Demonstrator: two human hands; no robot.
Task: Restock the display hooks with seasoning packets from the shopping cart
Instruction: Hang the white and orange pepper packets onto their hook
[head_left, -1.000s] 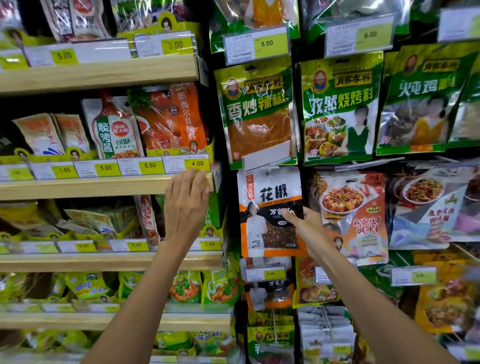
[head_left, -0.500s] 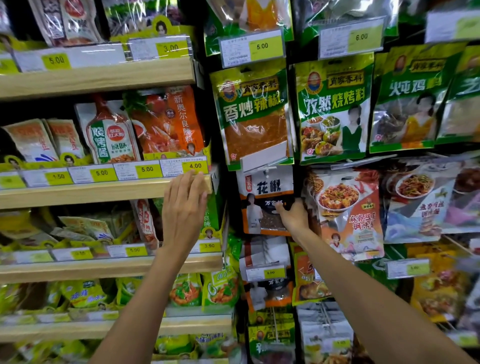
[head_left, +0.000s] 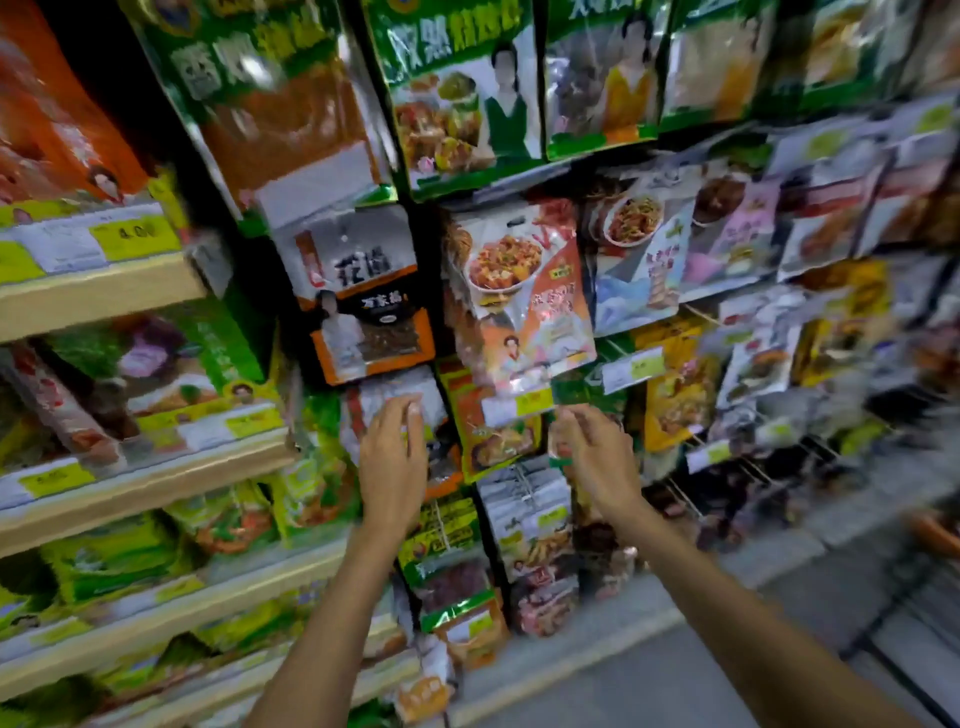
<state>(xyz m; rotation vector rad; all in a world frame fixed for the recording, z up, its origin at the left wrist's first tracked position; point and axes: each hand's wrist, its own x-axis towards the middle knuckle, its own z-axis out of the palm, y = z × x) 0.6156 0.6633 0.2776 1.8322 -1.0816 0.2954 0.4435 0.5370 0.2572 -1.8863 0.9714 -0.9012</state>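
One orange-and-white seasoning packet (head_left: 363, 296), marked with black characters and a clear window, is shown hung on the display, just above two hands. The left hand (head_left: 392, 460) is held flat-fingered and empty. The right hand (head_left: 592, 457) is loosely curled, and nothing is seen gripped.

Pale wooden shelves (head_left: 98, 299) run in tiers down the left side, their front edges lined with yellow-and-white price labels (head_left: 132, 236). A dark upright strip (head_left: 114, 78) stands beside them. Grey floor (head_left: 675, 680) shows at the lower right. Motion blur smears everything.
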